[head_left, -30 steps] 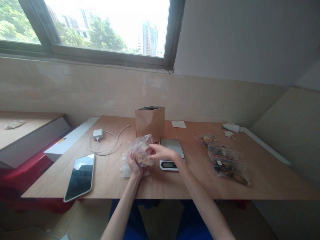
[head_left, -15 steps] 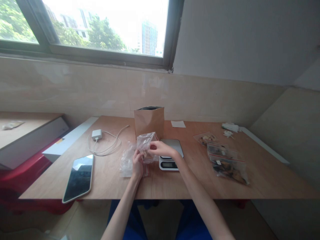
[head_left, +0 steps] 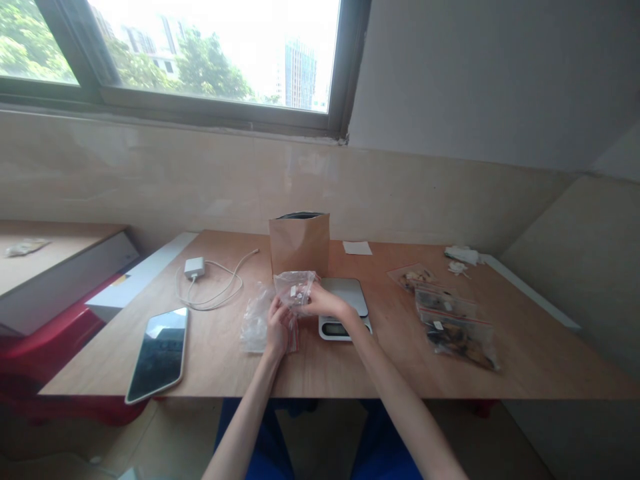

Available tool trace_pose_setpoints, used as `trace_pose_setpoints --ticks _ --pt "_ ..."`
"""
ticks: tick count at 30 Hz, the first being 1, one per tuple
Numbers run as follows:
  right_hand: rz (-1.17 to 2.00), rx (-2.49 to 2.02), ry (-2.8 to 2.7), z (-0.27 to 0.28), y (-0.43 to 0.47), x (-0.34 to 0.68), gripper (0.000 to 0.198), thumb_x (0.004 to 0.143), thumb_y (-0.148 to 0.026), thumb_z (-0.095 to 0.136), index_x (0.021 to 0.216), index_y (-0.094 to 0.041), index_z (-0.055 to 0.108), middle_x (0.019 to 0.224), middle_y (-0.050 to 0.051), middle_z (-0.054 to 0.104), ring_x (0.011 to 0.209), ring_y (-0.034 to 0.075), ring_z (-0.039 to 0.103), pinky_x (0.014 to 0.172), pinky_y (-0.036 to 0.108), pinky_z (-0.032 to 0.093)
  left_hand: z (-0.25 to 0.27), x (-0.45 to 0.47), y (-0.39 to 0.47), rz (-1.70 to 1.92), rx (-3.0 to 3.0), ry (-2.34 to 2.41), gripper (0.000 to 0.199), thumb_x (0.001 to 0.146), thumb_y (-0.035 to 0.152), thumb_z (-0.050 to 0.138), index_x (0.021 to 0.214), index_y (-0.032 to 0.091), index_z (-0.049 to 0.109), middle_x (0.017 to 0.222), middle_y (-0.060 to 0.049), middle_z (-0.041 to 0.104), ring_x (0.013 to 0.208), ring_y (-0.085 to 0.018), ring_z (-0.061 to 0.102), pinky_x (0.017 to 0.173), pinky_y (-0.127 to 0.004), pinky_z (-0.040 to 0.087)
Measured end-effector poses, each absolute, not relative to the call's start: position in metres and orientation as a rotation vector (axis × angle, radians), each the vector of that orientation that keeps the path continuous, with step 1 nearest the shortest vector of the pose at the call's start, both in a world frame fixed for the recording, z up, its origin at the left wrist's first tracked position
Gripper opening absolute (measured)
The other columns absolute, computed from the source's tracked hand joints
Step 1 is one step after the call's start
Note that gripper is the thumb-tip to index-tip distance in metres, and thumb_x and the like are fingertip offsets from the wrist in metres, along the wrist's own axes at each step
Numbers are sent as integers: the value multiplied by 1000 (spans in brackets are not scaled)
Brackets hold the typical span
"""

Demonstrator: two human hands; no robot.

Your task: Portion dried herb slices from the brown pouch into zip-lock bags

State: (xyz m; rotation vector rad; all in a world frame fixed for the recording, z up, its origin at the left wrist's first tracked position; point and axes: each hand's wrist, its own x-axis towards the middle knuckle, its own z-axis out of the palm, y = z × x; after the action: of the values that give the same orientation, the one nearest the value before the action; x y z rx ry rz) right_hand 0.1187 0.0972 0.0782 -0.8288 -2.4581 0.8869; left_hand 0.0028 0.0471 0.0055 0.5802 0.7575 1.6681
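Between my hands is a clear zip bag (head_left: 295,285) with a small white label and some dark bits inside. My left hand (head_left: 279,325) grips its lower left part. My right hand (head_left: 320,300) has its fingers closed on the right side of the bag, and its fingertips are partly hidden. More clear plastic bags (head_left: 255,327) lie on the table beside and under my left hand. A white kitchen scale (head_left: 350,293) sits partly behind my right wrist. Just behind the held bag, a brown kraft pouch (head_left: 299,243) stands upright with its top open.
To the left lie a tablet (head_left: 159,353) and a white charger (head_left: 194,267) with its cable. Filled zip bags (head_left: 460,340) lie on the right, near crumpled white plastic (head_left: 463,255). A white paper slip (head_left: 357,248) is at the back.
The held zip bag has tilted and sits slightly lower, its label now facing me. My right hand has shifted along the bag's right side.
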Motion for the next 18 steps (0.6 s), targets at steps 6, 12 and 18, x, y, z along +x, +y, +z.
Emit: trace_pose_setpoints --ticks 6,12,18 --pt "825 -882 -2476 78 95 115 17 73 -15 59 89 -18 64 93 3 63 92 18 53 88 30 39 2 3 48 1670 582 779 37 61 22 66 98 19 60 89 -2 67 71 -11 62 62 -20 46" --pt "1044 -827 -2377 75 96 115 12 79 -23 52 83 -16 62 79 0 61 76 14 53 72 23 42 -7 3 53 1681 553 781 44 56 20 71 97 17 57 78 0 65 63 -9 60 60 -19 44" --pt "1164 -920 -2228 64 102 120 16 78 -26 53 87 -15 62 79 0 61 71 12 52 65 21 41 -8 4 54 1698 425 775 47 54 20 74 97 18 55 74 2 64 61 -8 59 60 -19 44"
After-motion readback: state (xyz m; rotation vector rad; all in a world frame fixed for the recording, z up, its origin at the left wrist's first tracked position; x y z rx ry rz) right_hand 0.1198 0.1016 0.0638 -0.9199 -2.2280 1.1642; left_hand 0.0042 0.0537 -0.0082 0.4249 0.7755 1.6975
